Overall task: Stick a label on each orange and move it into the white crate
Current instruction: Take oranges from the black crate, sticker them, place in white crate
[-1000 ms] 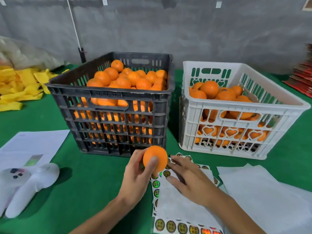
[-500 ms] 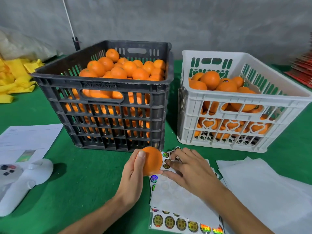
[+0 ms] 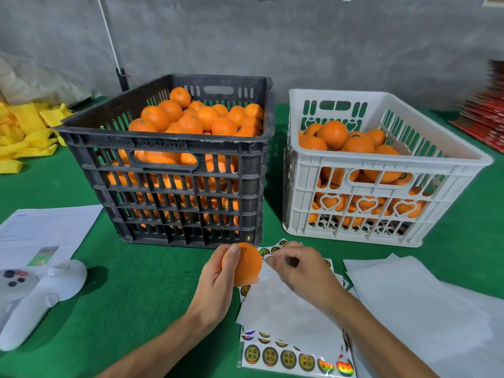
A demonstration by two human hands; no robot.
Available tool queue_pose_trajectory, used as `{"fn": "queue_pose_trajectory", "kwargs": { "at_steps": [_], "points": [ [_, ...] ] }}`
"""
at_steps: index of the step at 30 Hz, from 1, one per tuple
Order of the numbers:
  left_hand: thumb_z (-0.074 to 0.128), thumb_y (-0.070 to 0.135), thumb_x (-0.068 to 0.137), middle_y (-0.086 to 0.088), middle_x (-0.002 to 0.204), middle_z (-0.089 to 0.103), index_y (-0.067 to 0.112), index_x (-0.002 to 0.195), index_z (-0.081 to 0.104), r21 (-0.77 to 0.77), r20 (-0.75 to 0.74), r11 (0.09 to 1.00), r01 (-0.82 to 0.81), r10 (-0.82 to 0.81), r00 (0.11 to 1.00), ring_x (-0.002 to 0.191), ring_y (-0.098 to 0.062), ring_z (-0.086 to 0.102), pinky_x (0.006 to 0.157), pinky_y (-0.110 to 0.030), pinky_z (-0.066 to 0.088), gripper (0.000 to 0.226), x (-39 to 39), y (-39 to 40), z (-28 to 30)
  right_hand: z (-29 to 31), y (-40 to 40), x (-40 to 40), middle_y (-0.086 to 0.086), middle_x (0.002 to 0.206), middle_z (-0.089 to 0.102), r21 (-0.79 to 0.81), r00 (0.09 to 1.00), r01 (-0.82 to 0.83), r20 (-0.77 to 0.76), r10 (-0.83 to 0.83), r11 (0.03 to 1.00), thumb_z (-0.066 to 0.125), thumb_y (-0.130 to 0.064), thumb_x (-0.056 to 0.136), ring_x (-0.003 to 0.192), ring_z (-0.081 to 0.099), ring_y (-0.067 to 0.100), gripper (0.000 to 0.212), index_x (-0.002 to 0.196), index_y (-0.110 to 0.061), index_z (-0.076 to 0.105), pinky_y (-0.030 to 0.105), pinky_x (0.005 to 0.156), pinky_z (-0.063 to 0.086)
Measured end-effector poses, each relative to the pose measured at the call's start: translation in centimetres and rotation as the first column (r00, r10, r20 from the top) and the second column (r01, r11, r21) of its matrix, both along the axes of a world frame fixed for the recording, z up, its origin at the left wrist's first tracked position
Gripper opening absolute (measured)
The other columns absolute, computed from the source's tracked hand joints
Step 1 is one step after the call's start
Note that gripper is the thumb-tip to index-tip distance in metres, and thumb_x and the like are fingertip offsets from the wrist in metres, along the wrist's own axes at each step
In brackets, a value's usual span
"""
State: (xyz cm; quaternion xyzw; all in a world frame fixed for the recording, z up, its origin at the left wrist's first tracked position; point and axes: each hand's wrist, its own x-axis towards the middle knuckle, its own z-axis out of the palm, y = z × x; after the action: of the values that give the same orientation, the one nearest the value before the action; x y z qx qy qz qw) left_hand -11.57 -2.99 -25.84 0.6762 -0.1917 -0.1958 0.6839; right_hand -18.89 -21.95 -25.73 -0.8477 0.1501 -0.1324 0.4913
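orange point(image 3: 245, 264) round, smooth, unlabelled face, gripped by left hand point(image 3: 215, 287)

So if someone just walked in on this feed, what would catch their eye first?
Two crates of oranges on the green table: the black crate on the left heaped high, the white crate on the right partly filled. In front, the left hand holds one orange, and the right hand pinches at the label sheets beside it.

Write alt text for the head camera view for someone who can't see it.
A left hand holds an orange over label sheets while the right hand pinches at it. Behind stand a black crate and a white crate of oranges.
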Motion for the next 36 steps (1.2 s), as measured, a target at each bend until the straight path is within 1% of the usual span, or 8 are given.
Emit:
{"fn": "queue_pose_trajectory", "kwargs": {
  "at_steps": [4,12,19,22,26,30,34,36],
  "points": [
    [0.045,0.06,0.093,-0.026,0.116,0.063,0.018,0.115,0.064,-0.005,-0.017,1.0,0.009,-0.009,1.0,0.099,-0.047,0.07,0.068,-0.023,0.058,0.051,-0.1,-0.3,0.8,1.5,0.9,0.0,-0.005,0.086,0.073,0.27,0.98,0.092,0.145,-0.135,0.959,0.077,-0.034,0.091,0.089,0.067,0.023,0.006,0.094,-0.028,0.079,0.046,0.089,0.057],
    [0.054,0.067,0.092,-0.024,0.105,0.068,0.006,0.115,0.066,-0.119,0.032,0.992,0.03,-0.026,0.999,0.085,-0.042,0.072,0.07,-0.044,0.064,0.067,-0.8,-0.4,4.0,7.2,3.7,-2.1,0.001,0.097,0.07,0.293,0.951,-0.118,0.308,0.023,0.949,0.081,-0.035,0.084,0.094,0.068,0.019,0.014,0.095,-0.026,0.083,0.031,0.086,0.055],
    [0.059,0.079,0.086,-0.007,0.111,0.064,0.042,0.103,0.07,-0.094,0.253,0.996,-0.011,0.034,0.967,0.077,-0.014,0.072,0.064,-0.027,0.059,0.042,-0.2,-3.8,12.0,13.9,1.6,-4.8,-0.017,0.131,0.056,-0.314,0.904,-0.02,0.401,0.151,0.949,0.068,-0.055,0.091,0.12,0.059,0.009,0.046,0.135,-0.04,0.065,0.019,0.094,0.048],
    [0.057,0.073,0.092,0.003,0.126,0.059,0.039,0.122,0.066,-0.116,0.385,0.993,0.017,0.029,0.922,0.105,-0.009,0.069,0.082,-0.024,0.061,0.046,0.0,-6.8,16.0,15.9,1.6,-4.3,-0.007,0.144,0.053,-0.671,0.884,0.361,0.467,-0.009,0.647,0.066,-0.06,0.085,0.129,0.053,0.009,0.073,0.146,-0.02,0.056,0.025,0.102,0.05],
    [0.047,0.051,0.107,0.012,0.12,0.065,0.031,0.134,0.057,0.161,0.611,0.985,0.06,-0.147,0.778,0.097,0.007,0.065,0.086,-0.011,0.054,0.035,-0.5,-10.1,19.8,18.5,-0.5,-2.5,0.012,0.127,0.065,-0.665,0.794,0.568,0.598,-0.109,0.486,0.091,-0.019,0.07,0.111,0.064,0.031,0.067,0.129,-0.003,0.066,0.045,0.092,0.059],
    [0.049,0.06,0.09,-0.003,0.128,0.071,0.021,0.136,0.061,0.104,0.528,0.957,0.272,-0.285,0.8,0.121,-0.017,0.068,0.106,-0.046,0.054,0.062,0.1,-11.6,23.2,19.2,-4.1,-0.5,0.004,0.108,0.064,-0.563,0.671,0.588,0.74,0.037,0.581,0.07,-0.001,0.089,0.092,0.061,0.023,0.026,0.115,-0.006,0.068,0.041,0.07,0.055],
    [0.047,0.055,0.104,-0.009,0.149,0.058,0.027,0.159,0.036,0.143,0.416,0.939,0.312,-0.343,0.842,0.137,-0.024,0.056,0.117,-0.05,0.044,0.062,0.0,-14.6,25.3,20.0,-6.4,1.6,0.01,0.102,0.062,-0.49,0.699,0.504,0.715,-0.003,0.711,0.065,0.01,0.09,0.09,0.06,0.026,0.026,0.113,0.001,0.066,0.047,0.072,0.054],
    [0.044,0.059,0.103,-0.002,0.15,0.056,0.037,0.159,0.032,0.161,0.531,0.931,0.326,-0.36,0.767,0.132,-0.015,0.06,0.113,-0.038,0.048,0.06,-0.4,-14.6,23.8,19.3,-7.6,1.0,0.004,0.105,0.065,-0.402,0.642,0.503,0.766,-0.019,0.765,0.063,0.005,0.095,0.096,0.061,0.016,0.024,0.116,-0.005,0.066,0.031,0.082,0.052]
  ]
}}
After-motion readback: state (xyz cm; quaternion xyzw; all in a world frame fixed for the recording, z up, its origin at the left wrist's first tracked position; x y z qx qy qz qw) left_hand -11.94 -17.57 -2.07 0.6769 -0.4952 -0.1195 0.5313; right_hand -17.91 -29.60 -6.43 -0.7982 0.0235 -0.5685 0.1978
